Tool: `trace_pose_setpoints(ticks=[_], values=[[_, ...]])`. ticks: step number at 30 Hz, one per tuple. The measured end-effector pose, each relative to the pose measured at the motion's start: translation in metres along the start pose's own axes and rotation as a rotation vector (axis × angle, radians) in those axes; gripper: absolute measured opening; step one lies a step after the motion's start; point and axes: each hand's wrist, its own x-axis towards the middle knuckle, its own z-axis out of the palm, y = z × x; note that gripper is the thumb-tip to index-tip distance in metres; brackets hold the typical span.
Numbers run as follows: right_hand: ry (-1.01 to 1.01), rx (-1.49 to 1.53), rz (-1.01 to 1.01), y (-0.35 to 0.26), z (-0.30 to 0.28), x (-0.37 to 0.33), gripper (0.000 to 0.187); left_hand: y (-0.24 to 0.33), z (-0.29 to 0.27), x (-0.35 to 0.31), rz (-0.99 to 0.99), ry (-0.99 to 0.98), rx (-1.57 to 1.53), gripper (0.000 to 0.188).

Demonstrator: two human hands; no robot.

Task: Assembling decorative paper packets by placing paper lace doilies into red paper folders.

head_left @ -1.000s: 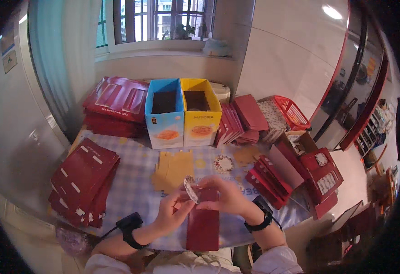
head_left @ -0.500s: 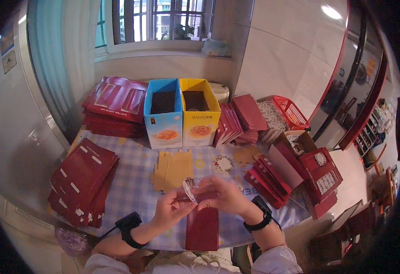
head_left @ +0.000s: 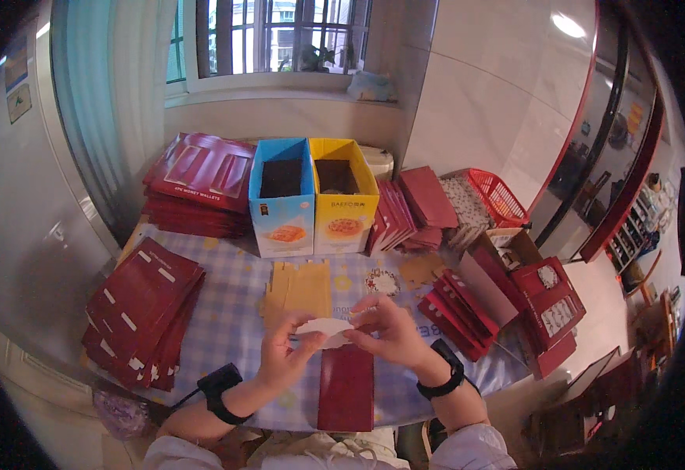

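Between my two hands is a small white paper card [head_left: 327,330] with a wavy edge, its plain side showing. My left hand [head_left: 286,351] pinches its left end between thumb and fingers. On the opposite end, the thumb and fingers of my right hand [head_left: 385,333] are closed. Just below the hands, a long dark red paper wallet [head_left: 346,392] lies at the table's near edge. Beyond them a round patterned paper card [head_left: 382,283] rests on the cloth, and left of it is a flat piece of tan cardboard [head_left: 299,288].
Dark red printed sleeves [head_left: 143,301] are piled at left, more sleeves [head_left: 201,176] behind. A blue box [head_left: 284,227] and a yellow box [head_left: 345,227] stand at the back. Red wallets [head_left: 468,309], an open carton [head_left: 512,243] and a red basket [head_left: 503,196] occupy the right.
The card has been turned from a steep, edge-on position with its pattern showing to a flatter one with its plain side up. My hands have moved slightly apart.
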Motion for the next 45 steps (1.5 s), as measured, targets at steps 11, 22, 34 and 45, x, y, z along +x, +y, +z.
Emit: trace_pose_setpoints(ticks=[11, 22, 34, 45], values=[[0.106, -0.735, -0.543, 0.010, 0.011, -0.007, 0.023, -0.006, -0.005, -0.002, -0.009, -0.095, 0.083, 0.021], [0.001, 0.272, -0.019, 0.003, 0.007, 0.000, 0.043, 0.019, -0.012, 0.000, 0.149, -0.312, 0.154, 0.014], [-0.075, 0.189, -0.273, 0.009, 0.003, 0.000, 0.047, 0.021, -0.009, 0.005, 0.300, -0.286, 0.362, 0.010], [-0.141, 0.263, -0.333, -0.001, 0.002, -0.002, 0.023, 0.016, -0.013, 0.006, 0.577, -0.257, 0.363, 0.029]])
